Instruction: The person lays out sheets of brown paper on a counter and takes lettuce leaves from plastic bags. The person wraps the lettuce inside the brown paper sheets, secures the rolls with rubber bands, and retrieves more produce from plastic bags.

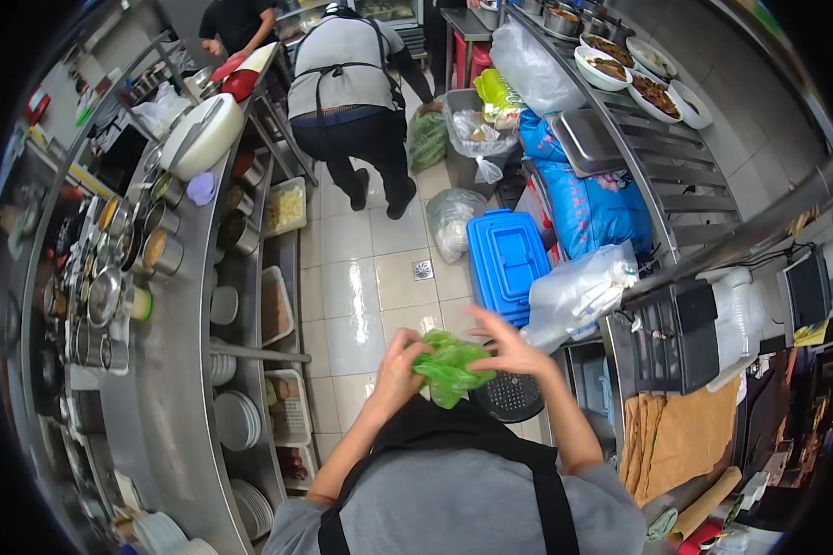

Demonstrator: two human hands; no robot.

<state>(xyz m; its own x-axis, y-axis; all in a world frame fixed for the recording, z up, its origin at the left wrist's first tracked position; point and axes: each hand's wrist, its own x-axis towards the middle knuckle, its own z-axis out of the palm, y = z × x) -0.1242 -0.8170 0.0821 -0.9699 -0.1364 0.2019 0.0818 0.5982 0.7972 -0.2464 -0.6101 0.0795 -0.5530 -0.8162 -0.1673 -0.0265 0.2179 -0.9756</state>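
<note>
We record a green plastic bag at centre, just beyond our black apron. Left hand: grip clamped on the bag's left side. Right hand: grip apart, spread at its right edge. Farther off, slightly right, we note a blue lidded tub.

Beyond the green plastic, tiled floor is leaving a lane between the steel worktop and the blue box; a bending co-worker is blocking its far end, and pots are crowding the worktop's far half.
</note>
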